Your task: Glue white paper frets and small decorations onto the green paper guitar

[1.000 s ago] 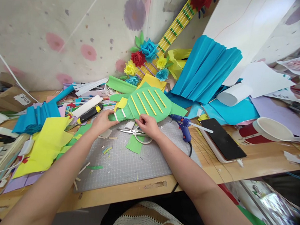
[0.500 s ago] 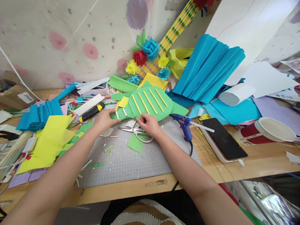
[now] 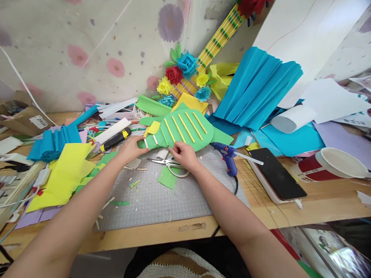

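Observation:
A green paper guitar shape (image 3: 185, 133) with several yellow strips glued on it lies at the back of the grey cutting mat (image 3: 159, 199). My left hand (image 3: 131, 148) pinches its narrow neck end, fingers closed on the paper. My right hand (image 3: 185, 155) grips the body's near edge, fingers curled on it. Scissors (image 3: 168, 164) lie on the mat just under my right hand, beside a green paper scrap (image 3: 166, 178).
A blue glue gun (image 3: 229, 154) lies right of the mat, with a black phone (image 3: 277, 172) and a red cup (image 3: 324, 164) beyond. A utility knife (image 3: 114, 139), yellow paper (image 3: 65, 173) and blue crepe (image 3: 53, 140) sit left. A decorated paper guitar (image 3: 203, 60) leans on the wall.
Both hands stay on the green guitar shape. The view has shifted slightly; nothing else has visibly moved.

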`<state>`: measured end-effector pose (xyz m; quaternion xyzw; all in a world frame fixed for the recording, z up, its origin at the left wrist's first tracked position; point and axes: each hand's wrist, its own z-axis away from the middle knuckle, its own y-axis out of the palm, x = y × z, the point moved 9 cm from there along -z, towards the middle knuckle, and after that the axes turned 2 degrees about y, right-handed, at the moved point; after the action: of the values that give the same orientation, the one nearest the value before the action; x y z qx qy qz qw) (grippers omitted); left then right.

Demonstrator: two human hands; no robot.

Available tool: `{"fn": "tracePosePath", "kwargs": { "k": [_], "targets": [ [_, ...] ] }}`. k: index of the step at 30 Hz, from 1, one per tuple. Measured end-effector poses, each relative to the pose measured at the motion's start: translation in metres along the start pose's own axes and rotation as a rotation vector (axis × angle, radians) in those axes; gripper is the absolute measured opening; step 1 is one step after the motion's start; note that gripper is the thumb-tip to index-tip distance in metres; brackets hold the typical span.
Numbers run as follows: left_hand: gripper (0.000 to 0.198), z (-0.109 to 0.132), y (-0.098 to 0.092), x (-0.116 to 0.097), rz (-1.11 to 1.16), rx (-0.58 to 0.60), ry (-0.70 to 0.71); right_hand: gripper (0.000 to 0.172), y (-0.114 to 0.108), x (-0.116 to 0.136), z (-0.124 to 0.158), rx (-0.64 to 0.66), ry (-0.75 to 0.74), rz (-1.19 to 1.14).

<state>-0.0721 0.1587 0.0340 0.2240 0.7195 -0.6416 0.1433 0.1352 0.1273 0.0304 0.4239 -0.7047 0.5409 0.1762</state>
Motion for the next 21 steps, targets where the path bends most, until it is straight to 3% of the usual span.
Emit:
{"fn": "tracePosePath", "kwargs": {
  "k": [11, 14, 18, 21],
  "targets": [
    [0.051, 0.000, 0.001, -0.005, -0.087, 0.083, -0.057, 0.030, 0.000, 0.002, 0.001, -0.005, -0.002, 0.014],
    [0.056, -0.001, 0.002, -0.002, -0.025, 0.099, -0.052, 0.030, 0.000, 0.003, 0.001, -0.007, -0.016, 0.028],
    [0.077, -0.002, -0.002, 0.003, 0.134, 0.096, -0.020, 0.030, -0.002, 0.005, 0.002, -0.023, -0.038, 0.059],
    [0.067, -0.001, -0.015, 0.010, 0.181, 0.034, -0.035, 0.030, -0.007, 0.012, 0.003, -0.049, -0.077, 0.102]
  ]
}}
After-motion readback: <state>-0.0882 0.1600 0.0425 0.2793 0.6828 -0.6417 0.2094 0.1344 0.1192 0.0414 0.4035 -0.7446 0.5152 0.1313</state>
